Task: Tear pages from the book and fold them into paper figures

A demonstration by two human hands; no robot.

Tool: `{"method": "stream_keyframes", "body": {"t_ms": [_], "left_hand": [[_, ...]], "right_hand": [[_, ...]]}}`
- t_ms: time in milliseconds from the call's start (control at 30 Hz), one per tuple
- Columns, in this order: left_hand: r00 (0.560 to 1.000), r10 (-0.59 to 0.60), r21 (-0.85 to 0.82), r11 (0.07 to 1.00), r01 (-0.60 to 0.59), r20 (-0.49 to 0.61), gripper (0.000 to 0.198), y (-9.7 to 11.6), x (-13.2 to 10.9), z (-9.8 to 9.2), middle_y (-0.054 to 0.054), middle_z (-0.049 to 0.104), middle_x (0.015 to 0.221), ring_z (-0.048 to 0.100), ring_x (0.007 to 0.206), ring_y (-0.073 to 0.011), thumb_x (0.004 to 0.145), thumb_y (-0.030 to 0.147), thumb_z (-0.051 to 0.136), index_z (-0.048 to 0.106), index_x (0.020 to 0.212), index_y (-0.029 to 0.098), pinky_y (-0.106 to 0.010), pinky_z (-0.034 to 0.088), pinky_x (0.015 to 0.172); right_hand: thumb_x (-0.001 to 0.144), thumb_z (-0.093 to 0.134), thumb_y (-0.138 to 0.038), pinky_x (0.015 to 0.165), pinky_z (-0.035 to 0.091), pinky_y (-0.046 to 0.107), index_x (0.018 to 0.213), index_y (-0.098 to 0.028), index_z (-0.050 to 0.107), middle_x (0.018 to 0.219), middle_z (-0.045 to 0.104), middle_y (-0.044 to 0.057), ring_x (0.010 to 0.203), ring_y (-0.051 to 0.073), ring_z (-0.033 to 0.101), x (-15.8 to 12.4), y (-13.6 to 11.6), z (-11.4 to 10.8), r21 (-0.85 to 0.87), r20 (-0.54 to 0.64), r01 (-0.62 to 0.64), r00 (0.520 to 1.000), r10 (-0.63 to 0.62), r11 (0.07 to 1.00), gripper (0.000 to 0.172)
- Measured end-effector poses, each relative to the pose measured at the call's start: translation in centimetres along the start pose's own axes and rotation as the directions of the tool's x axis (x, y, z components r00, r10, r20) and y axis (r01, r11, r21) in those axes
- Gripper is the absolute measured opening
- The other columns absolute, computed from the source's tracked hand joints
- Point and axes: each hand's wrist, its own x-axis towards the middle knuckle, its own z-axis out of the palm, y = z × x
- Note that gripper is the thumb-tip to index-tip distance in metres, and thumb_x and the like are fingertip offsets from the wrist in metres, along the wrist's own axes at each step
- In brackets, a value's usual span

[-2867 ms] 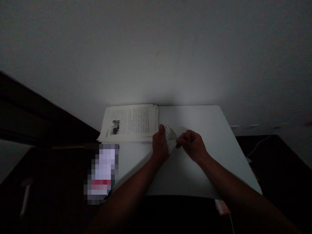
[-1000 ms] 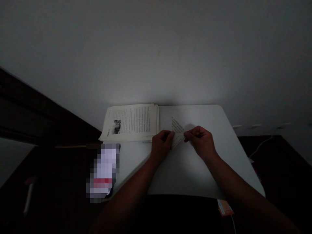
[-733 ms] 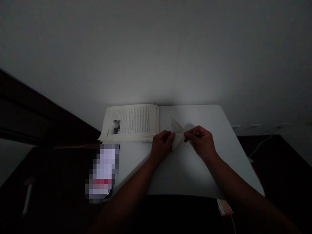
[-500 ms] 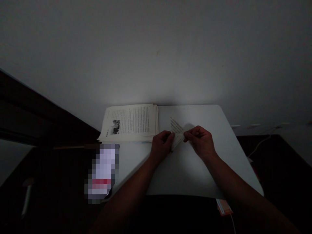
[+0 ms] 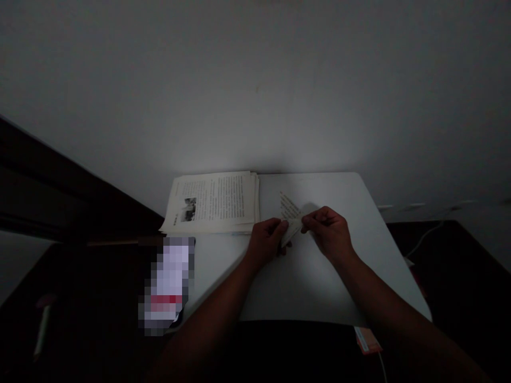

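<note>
A small folded piece of printed paper, with a pointed flap rising at its upper left, is held over the white table between my two hands. My left hand grips its lower left side, the thumb lying on top and fingertips showing beneath. On the other side, my right hand pinches the right corner between thumb and curled fingers. To the left of the paper lies a stack of printed sheets, the top one bearing text and a dark picture.
The white table stands against a pale wall. A pixelated phone-like object lies at its left edge. An orange-and-white packet and a cable show below the front edge. Dark furniture is at left.
My left hand has shifted slightly right along the paper's lower edge, and its fingertips now show below it. My right hand keeps its pinch almost unmoved.
</note>
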Motion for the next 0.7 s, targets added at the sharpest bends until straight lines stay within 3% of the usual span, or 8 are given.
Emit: {"method": "stream_keyframes", "body": {"t_ms": [167,267,567,700], "left_hand": [[0.972,-0.066,-0.099,0.991,0.090,0.227,0.042,0.02,0.16,-0.04,-0.002,0.062,0.055,0.052,0.034,-0.0099,0.083,0.051,0.050,0.059,0.070,0.011,-0.021,0.040,0.033],[0.949,-0.095,-0.073,0.990,0.122,0.301,0.047,-0.03,0.25,-0.14,-0.002,0.060,0.051,0.050,0.033,-0.0094,0.083,0.052,0.048,0.060,0.066,0.010,-0.020,0.040,0.034],[0.959,-0.128,-0.096,0.983,0.156,0.253,0.040,0.46,0.10,0.28,-0.001,0.061,0.054,0.053,0.035,-0.0103,0.080,0.050,0.054,0.055,0.065,0.013,-0.021,0.042,0.035],[0.973,-0.137,-0.031,0.989,0.145,0.188,0.036,0.54,-0.09,0.42,0.003,0.055,0.047,0.046,0.030,-0.0070,0.079,0.046,0.056,0.052,0.062,0.014,-0.017,0.034,0.031]], "right_hand": [[0.066,0.074,-0.012,0.054,0.046,0.028,0.061,-0.020,0.048,0.060,0.064,-0.004,0.050,0.012,0.058,0.11,-0.10,0.00,0.057,0.029,-0.008,1.000,0.007,0.998,0.028],[0.066,0.074,-0.012,0.054,0.045,0.028,0.060,-0.020,0.048,0.060,0.063,-0.004,0.050,0.011,0.058,0.13,-0.18,0.00,0.056,0.016,-0.004,1.000,0.003,0.998,0.028],[0.064,0.075,-0.012,0.054,0.045,0.028,0.059,-0.020,0.047,0.060,0.063,-0.004,0.049,0.012,0.059,0.15,-0.21,-0.18,0.033,-0.051,0.051,0.997,-0.049,0.998,0.030],[0.064,0.075,-0.012,0.053,0.045,0.027,0.059,-0.020,0.047,0.061,0.063,-0.005,0.049,0.012,0.059,0.22,-0.35,-0.07,0.061,-0.063,0.055,0.997,-0.051,0.997,0.030]]}}
